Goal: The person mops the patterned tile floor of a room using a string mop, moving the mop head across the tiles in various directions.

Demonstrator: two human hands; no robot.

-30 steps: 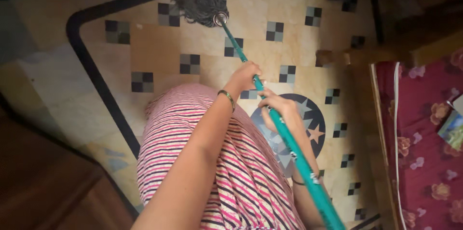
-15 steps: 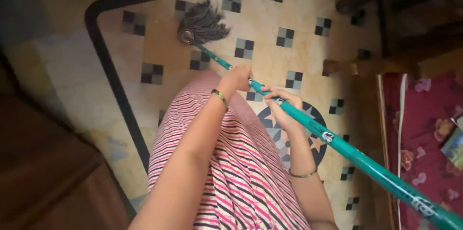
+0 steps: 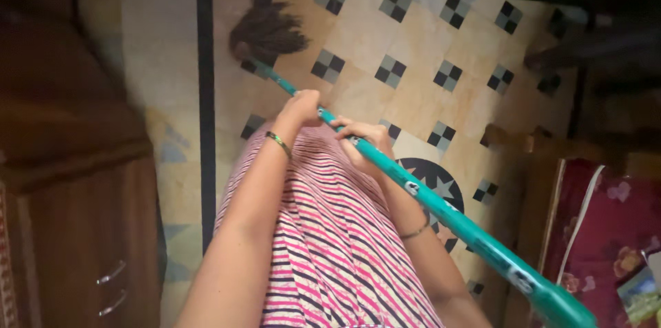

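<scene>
The left hand (image 3: 301, 106) is closed around the teal mop handle (image 3: 427, 200), fingers wrapped over the top of the shaft, with a thin green bangle (image 3: 278, 143) on the wrist. Just behind it on the shaft, the right hand (image 3: 365, 143) also grips the handle, its fingers curled over it; a slim bracelet (image 3: 415, 231) sits further up that forearm. The two hands are close together, nearly touching along the pole.

The handle's long axis runs diagonally: its free end lies toward the lower right corner of the view, and it points up and to the left, down to the dark stringy mop head (image 3: 267, 32). The mop head rests on the tiled floor (image 3: 413, 94), close to the black border line (image 3: 205, 128) near the floor's upper left corner, its strands fanned toward the right.

Below the hands hangs a pink striped garment (image 3: 330, 245). A wooden cabinet (image 3: 76, 218) stands along the left edge, and a red floral cloth (image 3: 613, 231) lies at the right.
</scene>
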